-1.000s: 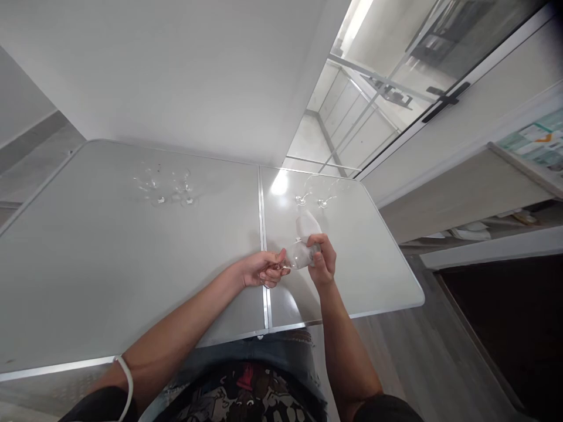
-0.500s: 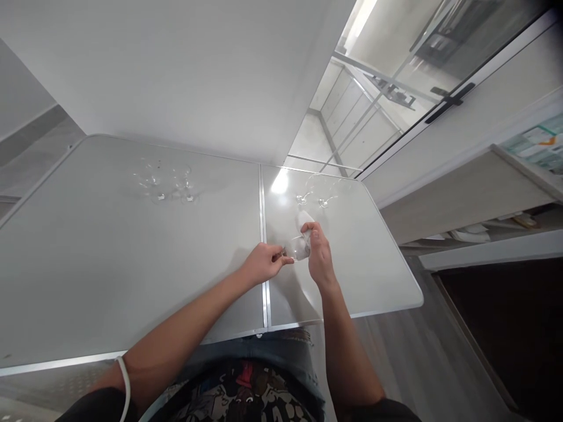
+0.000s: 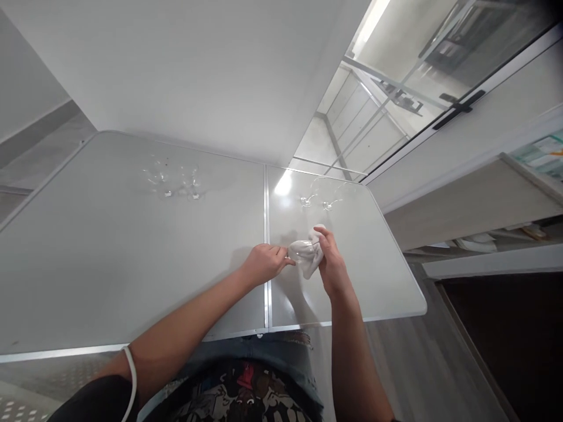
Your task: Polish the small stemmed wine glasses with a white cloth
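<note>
My left hand [image 3: 267, 261] pinches the narrow end of a clear wine glass [image 3: 299, 251], which lies sideways in the air above the right part of the table. A white cloth [image 3: 313, 258] is in my right hand [image 3: 333, 264], its fingers closed round it at the glass's rim. Some of the cloth shows through the bowl, and part hangs below it. The fingertips on the stem or foot are partly hidden.
Two clear glasses [image 3: 328, 205] stand at the back of the right table part. Several more glasses [image 3: 193, 190] are at the back left. A metal seam [image 3: 266, 223] divides the white table [image 3: 132, 264]. Behind rises a white wall [image 3: 197, 76]; a shelf [image 3: 479, 187] is at the right.
My right hand has moved slightly right and down. More of the white cloth now shows in and below the glass's bowl. My left hand keeps its hold on the glass.
</note>
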Available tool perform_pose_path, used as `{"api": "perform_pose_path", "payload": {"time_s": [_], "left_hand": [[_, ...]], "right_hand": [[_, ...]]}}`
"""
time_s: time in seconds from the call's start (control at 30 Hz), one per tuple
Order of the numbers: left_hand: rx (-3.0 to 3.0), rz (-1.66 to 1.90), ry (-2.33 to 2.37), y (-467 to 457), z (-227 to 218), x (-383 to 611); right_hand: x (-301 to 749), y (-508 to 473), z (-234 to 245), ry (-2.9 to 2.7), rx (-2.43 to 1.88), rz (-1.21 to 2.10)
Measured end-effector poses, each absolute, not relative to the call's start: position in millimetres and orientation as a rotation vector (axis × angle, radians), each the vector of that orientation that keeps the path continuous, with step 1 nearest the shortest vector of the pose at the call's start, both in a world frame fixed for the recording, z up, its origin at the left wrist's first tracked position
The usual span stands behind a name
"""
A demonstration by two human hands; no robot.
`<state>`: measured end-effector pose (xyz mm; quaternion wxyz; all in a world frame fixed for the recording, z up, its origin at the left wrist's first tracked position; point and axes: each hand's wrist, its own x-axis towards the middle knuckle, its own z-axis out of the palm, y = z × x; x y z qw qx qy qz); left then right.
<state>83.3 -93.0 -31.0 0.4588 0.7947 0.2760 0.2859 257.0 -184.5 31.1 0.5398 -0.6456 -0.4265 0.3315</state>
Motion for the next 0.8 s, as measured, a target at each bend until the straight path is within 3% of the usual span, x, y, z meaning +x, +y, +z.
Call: {"api": "perform_pose_path", "payload": {"time_s": [0.13, 0.33, 0.53, 0.8], "left_hand": [[1.971, 0.678, 0.717, -94.4, -30.4, 82.0], [1.81, 0.609, 0.588, -94.6, -27.3, 85.4], [1.464, 0.529, 0.552, -84.3, -30.7, 86.1], [1.269, 0.708, 0.567, -76.0, -43.5, 90.4]], "right_hand": [[249.0, -185.8, 36.3, -0.99, -1.505, 0.853], [253.5, -184.2, 27.0, -1.257, -1.567, 0.517], [274.6, -176.1, 3.8, -0.809, -1.416, 0.195], [241.4, -148.5, -3.5, -0.755, -1.046, 1.1]]}}
